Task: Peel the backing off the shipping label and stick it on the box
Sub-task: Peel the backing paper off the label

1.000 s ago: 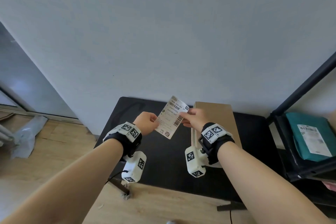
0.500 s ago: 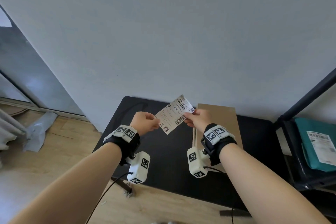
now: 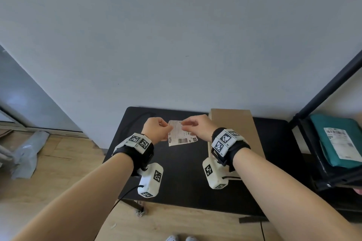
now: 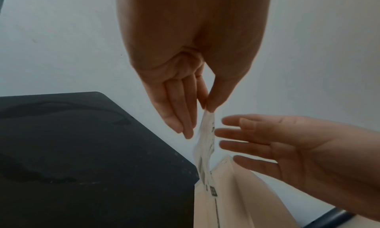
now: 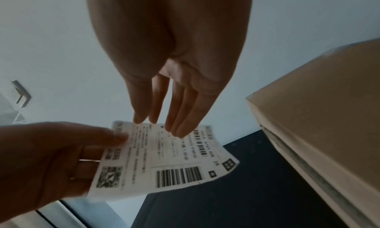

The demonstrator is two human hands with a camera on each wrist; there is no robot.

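Head view: the left hand (image 3: 157, 130) pinches the shipping label (image 3: 181, 133) at its left edge between thumb and fingers, while the right hand (image 3: 197, 126) has its fingers loosely extended at the label's top edge; whether they touch the paper cannot be told. Half a second ago both hands pinched the label, which slanted up toward 1 o'clock; it now hangs lower with its barcode toward 6 o'clock, held above the black table (image 3: 182, 178). The box (image 3: 238, 129) lies on the table at 3 o'clock of the label, behind the right wrist. Left wrist view alone shows the label (image 4: 205, 150) edge-on, gripped at its top by the left hand (image 4: 185, 88), with the right hand (image 4: 287, 147) spread flat just beside it. Right wrist view alone shows the printed face of the label (image 5: 162, 156), the left thumb over its left margin, the right fingertips (image 5: 180, 130) at its upper edge, and the box (image 5: 320, 117) at 3 o'clock.
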